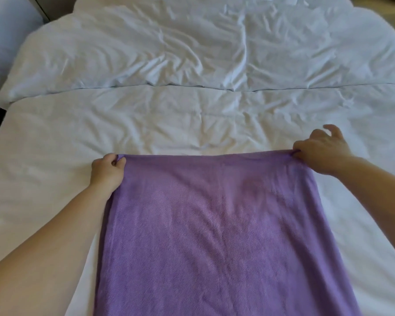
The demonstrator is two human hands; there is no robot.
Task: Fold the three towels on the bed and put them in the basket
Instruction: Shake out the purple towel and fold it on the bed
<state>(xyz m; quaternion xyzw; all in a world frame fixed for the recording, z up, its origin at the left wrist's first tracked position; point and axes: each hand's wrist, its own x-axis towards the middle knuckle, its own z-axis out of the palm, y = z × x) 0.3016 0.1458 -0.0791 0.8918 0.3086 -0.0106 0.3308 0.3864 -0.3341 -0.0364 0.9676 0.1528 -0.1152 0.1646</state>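
Holding the far edge of a purple towel [214, 224] at both corners, two bare hands reach out over a white bed [55, 137].

Towel: long axis runs near to far, down the bed, slightly right of centre. Far short edge is stretched left to right between the hands, bowing a little toward the far side. Near end runs off the bottom of the view. Side edges flare outward toward the near side. Whether the far edge touches the sheet or is lifted just clear, cannot tell.

Left hand [107, 169]: at the far left corner, fingers [118, 161] curled tight round a bunched bit of cloth. Forearm lies beside the towel's left edge.

Right hand [324, 153]: at the far right corner, thumb and forefinger pinching the cloth. The other fingers are raised and loosely spread, holding nothing.

Material: soft woven cloth, fine diagonal ribbing, slight sheen, even violet. One faint darker, reddish patch near the far edge, right of centre. Shallow lengthwise creases.

Bed surface: smooth white sheet, heavily wrinkled, matte. Beyond the towel a thick white duvet [192, 46] covers the far half, its near edge a straight line running left to right. Pale pillow [5, 30] at the far left, partly out of view.
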